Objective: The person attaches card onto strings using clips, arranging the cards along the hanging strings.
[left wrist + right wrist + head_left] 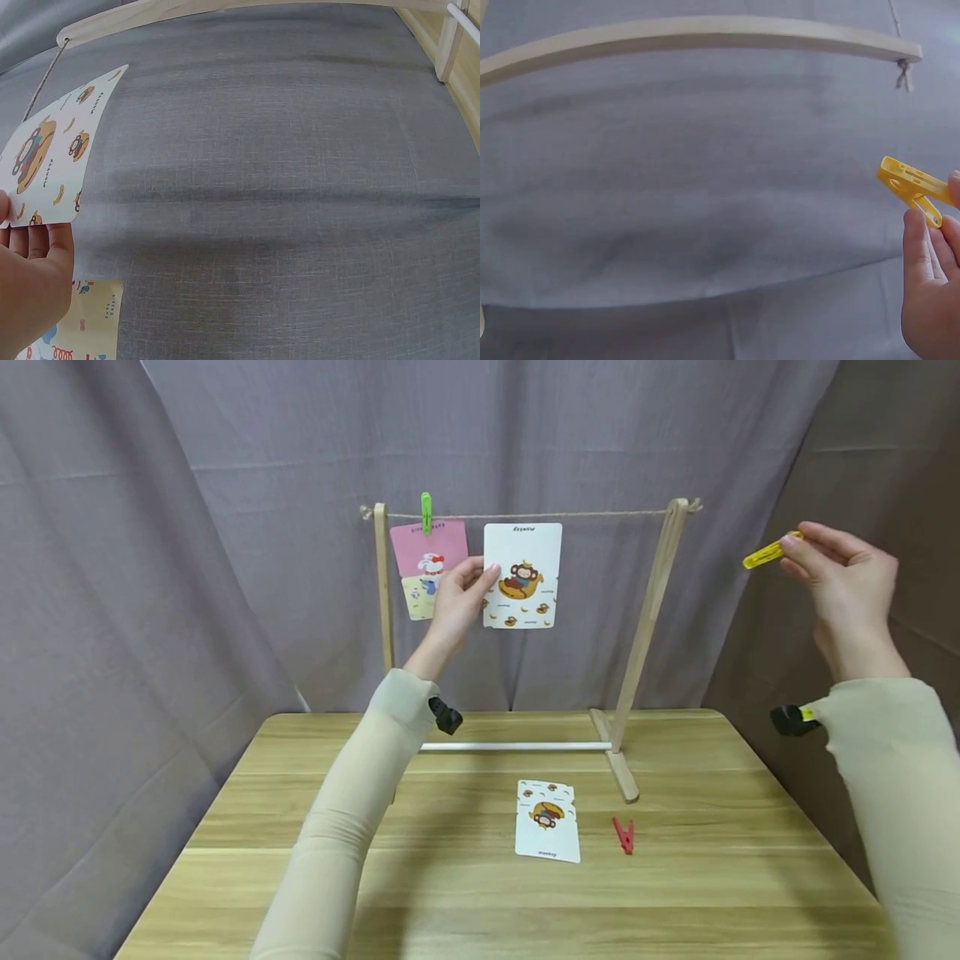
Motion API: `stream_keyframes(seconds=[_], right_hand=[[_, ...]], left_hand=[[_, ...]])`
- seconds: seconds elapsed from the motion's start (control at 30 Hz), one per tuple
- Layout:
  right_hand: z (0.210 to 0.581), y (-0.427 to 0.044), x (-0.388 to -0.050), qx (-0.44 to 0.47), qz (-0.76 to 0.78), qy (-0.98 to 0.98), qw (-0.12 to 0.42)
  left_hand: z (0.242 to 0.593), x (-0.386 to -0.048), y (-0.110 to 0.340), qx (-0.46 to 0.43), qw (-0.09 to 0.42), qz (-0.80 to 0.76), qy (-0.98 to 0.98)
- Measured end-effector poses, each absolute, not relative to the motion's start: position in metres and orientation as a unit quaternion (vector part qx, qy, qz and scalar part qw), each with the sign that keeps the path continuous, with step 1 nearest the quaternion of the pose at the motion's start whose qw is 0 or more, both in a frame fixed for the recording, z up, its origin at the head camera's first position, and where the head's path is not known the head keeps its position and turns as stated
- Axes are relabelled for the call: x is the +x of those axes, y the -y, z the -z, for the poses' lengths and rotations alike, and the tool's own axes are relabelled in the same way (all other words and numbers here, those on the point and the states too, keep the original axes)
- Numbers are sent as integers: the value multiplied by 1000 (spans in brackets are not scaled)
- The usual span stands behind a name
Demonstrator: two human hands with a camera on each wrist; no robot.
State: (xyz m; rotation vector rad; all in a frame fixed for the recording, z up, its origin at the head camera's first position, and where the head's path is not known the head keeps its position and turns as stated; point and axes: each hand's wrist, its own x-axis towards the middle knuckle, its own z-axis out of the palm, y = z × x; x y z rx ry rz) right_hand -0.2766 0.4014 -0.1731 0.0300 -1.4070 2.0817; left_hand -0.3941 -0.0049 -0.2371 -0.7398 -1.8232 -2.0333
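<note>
In the head view my left hand (457, 603) pinches the left edge of a white monkey card (536, 547), held just below the string (600, 515). The left wrist view shows the thumb on this card's (67, 146) face and the fingers behind it. Off to the right of the rack, my right hand (847, 585) holds a yellow clothespin (763, 555) between thumb and fingers. In the right wrist view the clothespin (911, 184) points left, away from the hand. A green clothespin (426, 513) fastens a pink and yellow card (416, 550) to the string's left part.
The string runs between two wooden posts (651, 618), joined low down by a white rod (517, 747). On the wooden table (697, 877) lie another monkey card (546, 839) and a red clothespin (624, 836). Grey curtains (247, 527) hang behind.
</note>
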Motion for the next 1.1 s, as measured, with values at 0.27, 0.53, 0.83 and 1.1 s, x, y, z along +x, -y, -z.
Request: stream_keyframes(seconds=[0.27,0.53,0.83,1.1], right_hand=[[144,-371,-290,37,-788,519,329],[124,-342,-300,61,-775,533,334],[107,-301,-315,101,-762,547,332],[100,-268,-328,123,-737,590,307]], left_hand=[[236,-395,5,-258,150,714,633],[237,-396,6,-263,147,715,631],[237,-398,8,-267,146,717,627],[237,-397,8,-267,150,713,631]])
